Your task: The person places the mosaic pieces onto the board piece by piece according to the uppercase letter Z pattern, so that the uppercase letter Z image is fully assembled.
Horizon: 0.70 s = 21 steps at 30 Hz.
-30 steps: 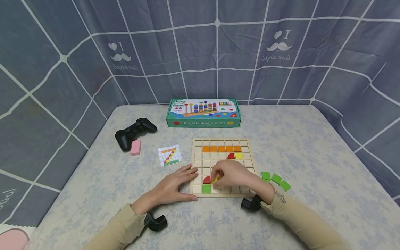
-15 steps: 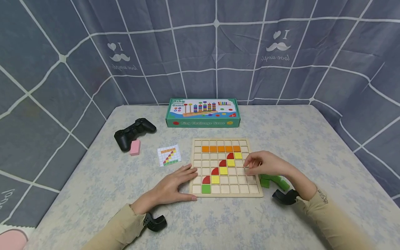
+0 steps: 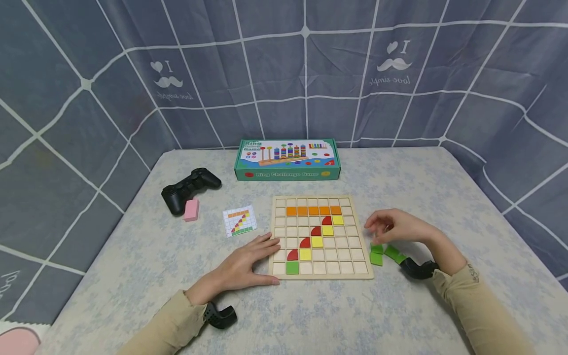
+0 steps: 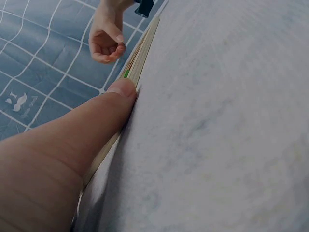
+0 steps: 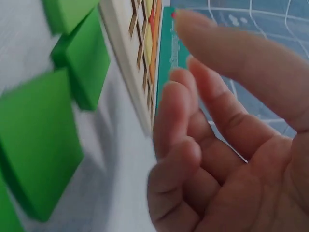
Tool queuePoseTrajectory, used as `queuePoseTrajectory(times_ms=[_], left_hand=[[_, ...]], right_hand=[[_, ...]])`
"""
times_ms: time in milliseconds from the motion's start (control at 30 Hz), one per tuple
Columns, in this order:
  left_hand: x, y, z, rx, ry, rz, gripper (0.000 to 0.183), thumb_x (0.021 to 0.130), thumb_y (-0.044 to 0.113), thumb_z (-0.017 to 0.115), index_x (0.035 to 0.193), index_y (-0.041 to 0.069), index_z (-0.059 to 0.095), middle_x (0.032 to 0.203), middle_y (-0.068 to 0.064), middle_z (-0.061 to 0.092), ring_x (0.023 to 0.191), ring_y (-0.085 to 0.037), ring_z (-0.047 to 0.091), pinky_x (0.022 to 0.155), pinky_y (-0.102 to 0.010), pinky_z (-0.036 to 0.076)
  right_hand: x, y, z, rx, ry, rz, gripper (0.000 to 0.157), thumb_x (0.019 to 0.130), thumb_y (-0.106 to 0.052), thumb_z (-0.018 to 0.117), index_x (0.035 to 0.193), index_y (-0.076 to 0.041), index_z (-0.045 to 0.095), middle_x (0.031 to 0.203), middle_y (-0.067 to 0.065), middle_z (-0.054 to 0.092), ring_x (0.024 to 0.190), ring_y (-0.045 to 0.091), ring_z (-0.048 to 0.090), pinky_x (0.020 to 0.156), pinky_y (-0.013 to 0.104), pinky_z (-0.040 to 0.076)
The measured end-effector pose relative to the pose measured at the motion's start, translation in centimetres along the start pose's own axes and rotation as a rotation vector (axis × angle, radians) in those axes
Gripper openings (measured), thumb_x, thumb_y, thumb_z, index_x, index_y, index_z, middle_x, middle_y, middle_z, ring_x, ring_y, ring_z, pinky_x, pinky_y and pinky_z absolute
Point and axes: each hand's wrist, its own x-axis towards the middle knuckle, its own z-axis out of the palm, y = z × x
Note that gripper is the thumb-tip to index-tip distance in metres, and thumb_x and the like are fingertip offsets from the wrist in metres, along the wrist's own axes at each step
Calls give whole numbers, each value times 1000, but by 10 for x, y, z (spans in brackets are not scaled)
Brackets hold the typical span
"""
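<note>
A wooden grid board (image 3: 328,277) lies flat on the table. Its cells hold a row of orange tiles (image 3: 313,211), a diagonal of red quarter-round tiles (image 3: 305,243) with yellow square tiles (image 3: 317,241) beside them, and one green tile (image 3: 292,267) at bottom left. My left hand (image 3: 246,261) rests against the board's left side, fingers extended on its edge and thumb at the near corner. Off the board's right side, my right hand (image 3: 399,226) hovers by several loose green square tiles (image 3: 376,259). Nothing shows between its thumb and loosely bent fingers (image 5: 176,113).
Left of the board lies a pattern card (image 3: 240,221). Farther left are a black game controller (image 3: 191,190) and a pink block (image 3: 192,210). A green game box (image 3: 287,160) stands at the back, before a grid-patterned curtain (image 3: 275,74).
My right hand has let go of a yellow tile, now lying beside the lowest red one, and moved right, off the board to the green tiles. The left hand stays put.
</note>
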Motion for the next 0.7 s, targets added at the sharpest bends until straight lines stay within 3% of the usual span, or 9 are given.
queuePoseTrajectory(times_ms=[300,700], left_hand=[[0,0,-1,3,2,1,81,79,58,67,140,9,46,148,0,36,141,-17,20,110,-44,26],[0,0,0,-7,-2,0,81,79,57,66,140,9,46,148,0,36,141,-18,20,110,-45,26]], right_hand=[[-2,9,-2,46,-68,22,43,76,-10,77,111,5,58,96,16,57,75,16,53,61,26,48],[-5,16,-5,7,-98,9,43,77,-8,77,113,5,58,100,15,57,79,20,53,63,28,49]])
